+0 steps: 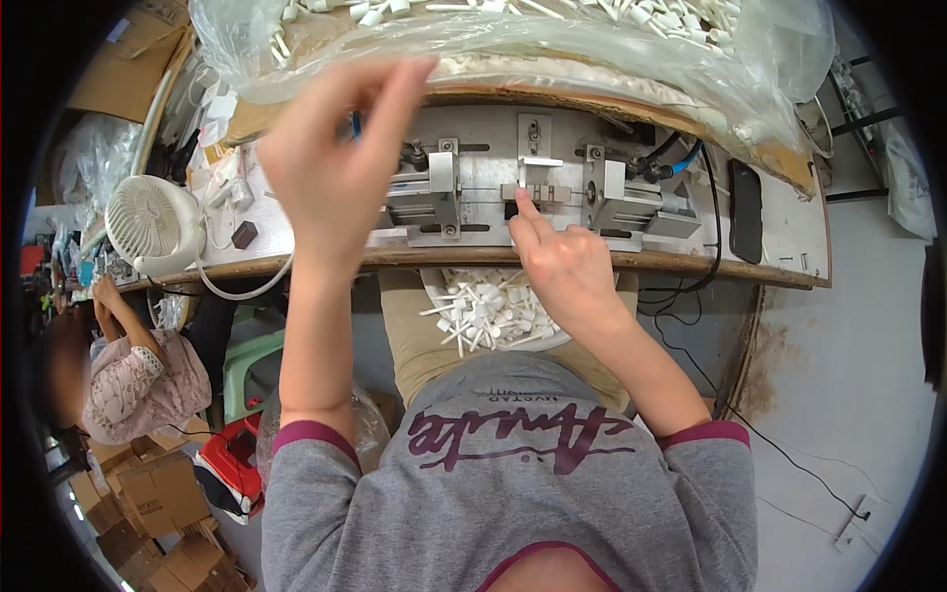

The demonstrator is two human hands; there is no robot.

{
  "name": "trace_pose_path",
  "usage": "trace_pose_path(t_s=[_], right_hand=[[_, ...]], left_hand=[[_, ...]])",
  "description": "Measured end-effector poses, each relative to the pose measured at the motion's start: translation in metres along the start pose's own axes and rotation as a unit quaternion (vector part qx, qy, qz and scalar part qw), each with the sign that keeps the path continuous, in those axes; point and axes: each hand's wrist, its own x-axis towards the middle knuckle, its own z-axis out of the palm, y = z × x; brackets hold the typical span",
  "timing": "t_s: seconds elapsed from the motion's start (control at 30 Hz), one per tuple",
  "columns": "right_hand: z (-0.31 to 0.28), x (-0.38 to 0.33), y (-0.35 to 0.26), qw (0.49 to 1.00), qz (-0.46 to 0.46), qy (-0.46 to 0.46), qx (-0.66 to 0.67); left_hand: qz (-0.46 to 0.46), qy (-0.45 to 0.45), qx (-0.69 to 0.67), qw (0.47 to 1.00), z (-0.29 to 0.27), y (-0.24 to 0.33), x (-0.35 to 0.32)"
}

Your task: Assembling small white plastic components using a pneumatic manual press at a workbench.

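Observation:
My left hand (330,163) is raised above the left part of the bench. It is smeared by motion, its fingers pointing toward the far bags; whether anything is in them cannot be made out. My right hand (564,259) reaches over the bench's front edge, index finger stretched out and the outer fingers bent. That fingertip touches the small metal fixture block (554,193), at the lower end of a white plastic piece (542,162). Metal clamping units with slotted plates, a left one (424,197) and a right one (631,202), flank the block.
Clear plastic bags (473,39) of white parts lie along the far side. More white parts (488,308) fill a container on my lap. A white fan (155,225) stands left, a black phone (745,212) right. Cables hang at right. Another person (148,380) sits at left.

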Motion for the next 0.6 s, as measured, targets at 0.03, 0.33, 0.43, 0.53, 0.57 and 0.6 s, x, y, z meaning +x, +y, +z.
trace_pose_path(t_s=[0.03,0.33,0.43,0.53,0.57,0.6], right_hand=[[-0.001,0.001,-0.002,1.000,0.000,-0.002,-0.004],[0.001,-0.001,0.001,0.999,-0.016,0.038,0.029],[0.000,-0.010,0.005,0.998,0.003,0.035,0.059],[-0.016,-0.019,0.003,0.986,0.006,0.025,0.166],[-0.020,-0.025,0.001,0.981,0.023,-0.004,0.193],[-0.020,-0.030,0.002,0.978,0.014,0.005,0.210]], left_hand=[[0.001,-0.001,0.006,1.000,0.005,-0.001,0.020],[0.320,-0.133,0.271,0.898,0.123,-0.083,0.102],[0.269,-0.295,0.284,0.872,0.132,-0.070,0.110],[0.263,-0.352,0.299,0.847,0.127,-0.065,0.109],[0.270,-0.338,0.299,0.851,0.123,-0.062,0.103],[0.276,-0.324,0.298,0.854,0.120,-0.060,0.098]])
